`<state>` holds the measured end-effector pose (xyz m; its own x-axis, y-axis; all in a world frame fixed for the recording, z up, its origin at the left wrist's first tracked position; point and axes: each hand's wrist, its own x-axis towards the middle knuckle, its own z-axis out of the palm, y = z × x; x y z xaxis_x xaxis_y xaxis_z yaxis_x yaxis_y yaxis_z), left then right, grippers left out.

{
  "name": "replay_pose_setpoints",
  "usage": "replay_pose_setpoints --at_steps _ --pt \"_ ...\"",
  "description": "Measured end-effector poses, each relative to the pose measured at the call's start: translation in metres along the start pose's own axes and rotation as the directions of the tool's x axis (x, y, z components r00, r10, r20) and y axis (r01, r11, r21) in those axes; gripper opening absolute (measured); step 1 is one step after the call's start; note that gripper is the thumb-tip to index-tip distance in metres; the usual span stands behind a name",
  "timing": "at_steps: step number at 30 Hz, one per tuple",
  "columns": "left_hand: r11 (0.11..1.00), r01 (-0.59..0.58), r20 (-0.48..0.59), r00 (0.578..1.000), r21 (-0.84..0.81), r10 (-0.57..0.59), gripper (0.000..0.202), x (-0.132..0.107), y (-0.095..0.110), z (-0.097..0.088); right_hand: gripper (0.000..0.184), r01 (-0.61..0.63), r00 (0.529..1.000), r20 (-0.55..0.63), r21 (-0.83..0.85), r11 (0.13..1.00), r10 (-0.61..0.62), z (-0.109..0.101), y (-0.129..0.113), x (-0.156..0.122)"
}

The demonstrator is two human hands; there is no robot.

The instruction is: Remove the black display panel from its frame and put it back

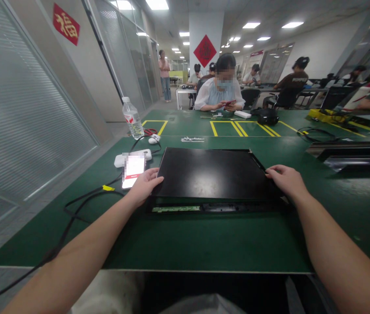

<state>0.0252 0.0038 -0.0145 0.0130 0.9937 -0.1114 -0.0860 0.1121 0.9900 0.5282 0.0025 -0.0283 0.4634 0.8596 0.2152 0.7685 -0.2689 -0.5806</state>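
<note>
A flat, dark, glossy screen panel [211, 172] lies in front of me, its near edge apart from the black frame below it. My left hand [145, 185] grips the panel's left edge, thumb on top. At the opposite side, my right hand [285, 179] pinches the right edge near a black frame strip; its fingertips are partly hidden. Along the near side of the frame, a narrow green circuit board [176, 209] shows beside a black strip [226, 208].
Left of the panel are a lit phone [134, 171], a white power bank [119, 160], black cables [83, 196] and a water bottle [133, 120]. Long dark strips [361, 157] lie at right on the green table [204, 248]. A masked person [220, 89] sits opposite.
</note>
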Motion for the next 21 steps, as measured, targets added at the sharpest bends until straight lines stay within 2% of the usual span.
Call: replay_pose_setpoints --at_steps 21 --pt "1.0 0.022 -0.016 1.0 0.016 -0.022 0.04 0.0005 0.0013 0.0017 0.014 -0.01 1.0 0.021 -0.027 1.0 0.011 -0.0015 -0.0008 0.0003"
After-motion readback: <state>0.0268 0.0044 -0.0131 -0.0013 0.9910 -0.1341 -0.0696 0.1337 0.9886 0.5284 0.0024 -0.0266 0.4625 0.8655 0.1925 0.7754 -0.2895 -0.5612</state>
